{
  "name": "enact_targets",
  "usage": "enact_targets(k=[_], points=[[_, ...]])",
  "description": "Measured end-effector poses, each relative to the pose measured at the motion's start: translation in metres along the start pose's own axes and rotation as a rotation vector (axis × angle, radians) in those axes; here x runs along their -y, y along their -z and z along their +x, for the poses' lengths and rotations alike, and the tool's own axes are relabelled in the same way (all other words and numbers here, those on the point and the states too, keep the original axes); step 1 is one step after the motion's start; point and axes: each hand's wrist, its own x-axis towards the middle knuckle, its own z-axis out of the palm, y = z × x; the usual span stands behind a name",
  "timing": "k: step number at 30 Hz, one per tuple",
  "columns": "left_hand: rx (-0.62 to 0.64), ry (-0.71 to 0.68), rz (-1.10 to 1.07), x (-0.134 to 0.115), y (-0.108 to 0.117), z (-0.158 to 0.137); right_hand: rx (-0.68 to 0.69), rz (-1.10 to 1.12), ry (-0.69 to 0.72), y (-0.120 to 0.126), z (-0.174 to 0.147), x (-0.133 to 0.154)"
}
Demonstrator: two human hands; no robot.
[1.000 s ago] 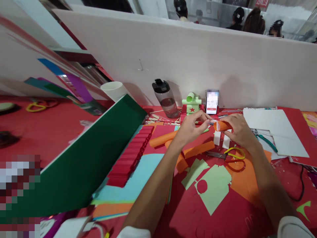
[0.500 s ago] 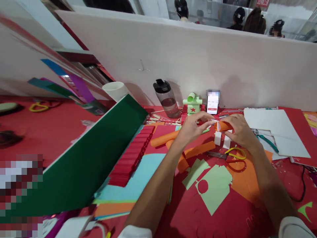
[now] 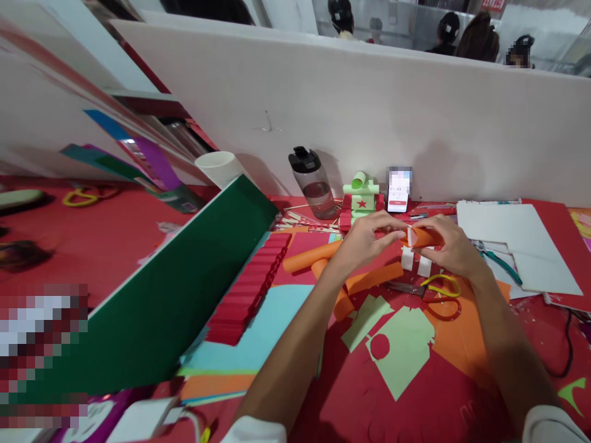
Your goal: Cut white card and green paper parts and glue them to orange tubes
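My right hand (image 3: pixel 450 243) is closed around a short orange paper tube (image 3: pixel 425 237), whose open end faces left and shows white at its edge. At that end my left hand (image 3: pixel 372 240) pinches the tube's edge between thumb and fingertips. Just below lie small white paper strips (image 3: pixel 425 266). Scissors (image 3: pixel 441 295) with yellow and red handles rest on the table nearer to me. More orange paper rolls (image 3: pixel 375 278) lie to the left, under and beside my left forearm. A light green paper sheet (image 3: pixel 406 351) with a round hole lies between my forearms.
Behind my hands stand a green paper model (image 3: pixel 364 202), a phone (image 3: pixel 399 194) and a water bottle (image 3: pixel 314 187) against a white partition (image 3: pixel 332 104). Left are pleated red paper (image 3: pixel 247 292) and a tilted dark green board (image 3: pixel 152 314). Teal-handled pliers (image 3: pixel 503 266) rest by white board (image 3: pixel 526 246) at right.
My left fingers have moved slightly right, closer to the tube's open end. The tube's opening has turned a little more towards me. The camera view has shifted slightly.
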Motion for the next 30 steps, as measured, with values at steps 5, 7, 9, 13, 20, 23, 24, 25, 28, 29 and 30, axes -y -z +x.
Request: enact_targets(k=[5, 7, 9, 13, 20, 23, 24, 25, 28, 29, 30], points=[[-0.037, 0.037, 0.024, -0.0003, -0.0012, 0.0008, 0.021, -0.006, 0.0, -0.0001, -0.0001, -0.001], [-0.039, 0.062, -0.012, -0.0003, -0.0014, 0.0005, 0.033, -0.022, 0.004, -0.0006, -0.0002, -0.0017], [-0.041, 0.087, -0.061, 0.0003, -0.0017, 0.0001, 0.044, -0.031, 0.005, -0.0016, -0.0003, -0.0024], [-0.032, 0.104, -0.117, 0.001, -0.0023, 0.0001, 0.046, -0.035, 0.02, -0.0036, -0.0002, -0.0038], [0.022, 0.062, -0.085, -0.0042, 0.0011, 0.0016, 0.06, -0.04, 0.018, -0.0034, -0.0008, -0.0032], [0.027, 0.073, -0.102, -0.0031, 0.0011, 0.0008, 0.053, -0.03, 0.018, -0.0036, -0.0007, -0.0029], [0.028, 0.079, -0.111, -0.0022, 0.0006, 0.0005, 0.05, -0.028, 0.017, -0.0038, -0.0007, -0.0029], [0.027, 0.086, -0.119, -0.0011, -0.0002, 0.0003, 0.049, -0.028, 0.016, -0.004, -0.0007, -0.0028], [0.015, 0.102, -0.154, 0.0017, -0.0028, 0.0002, 0.049, -0.023, 0.018, -0.0042, -0.0008, -0.0025], [0.007, 0.104, -0.168, 0.0023, -0.0036, 0.0004, 0.049, -0.021, 0.019, -0.0041, -0.0008, -0.0022], [-0.003, 0.105, -0.179, 0.0028, -0.0042, 0.0006, 0.05, -0.02, 0.017, -0.004, -0.0009, -0.0019]])
